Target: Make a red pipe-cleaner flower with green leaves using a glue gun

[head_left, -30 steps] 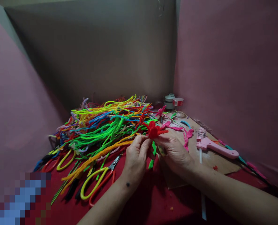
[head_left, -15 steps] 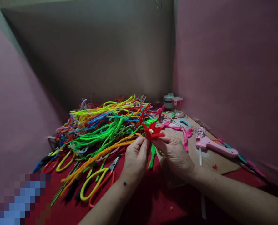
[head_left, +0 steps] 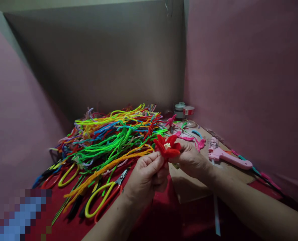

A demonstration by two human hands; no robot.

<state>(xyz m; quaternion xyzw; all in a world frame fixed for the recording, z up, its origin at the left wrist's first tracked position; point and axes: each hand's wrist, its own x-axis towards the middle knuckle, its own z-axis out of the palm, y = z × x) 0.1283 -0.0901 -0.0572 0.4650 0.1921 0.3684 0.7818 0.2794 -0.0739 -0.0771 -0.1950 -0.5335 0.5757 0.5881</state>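
A red pipe-cleaner flower [head_left: 168, 146] with a pale centre faces me, held up between both hands. My left hand [head_left: 146, 177] pinches it from below, fingers closed under the petals. My right hand [head_left: 190, 159] grips the flower from the right side, fingers curled against the petals. The flower's stem is hidden behind my fingers. Both hands hover over the red table cover [head_left: 161, 217], just right of a big heap of coloured pipe cleaners [head_left: 111, 137].
Yellow-handled scissors [head_left: 105, 195] lie left of my left wrist. A pink glue gun [head_left: 228, 158] rests on a cardboard sheet [head_left: 226, 172] at the right. Pink flower pieces [head_left: 186, 136] and tape rolls [head_left: 185, 110] sit near the back corner. Pink walls close in both sides.
The flower has turned so its open face and pale centre point toward me, and it sits slightly lower. My left hand shifted down under it; my right hand moved closer in.
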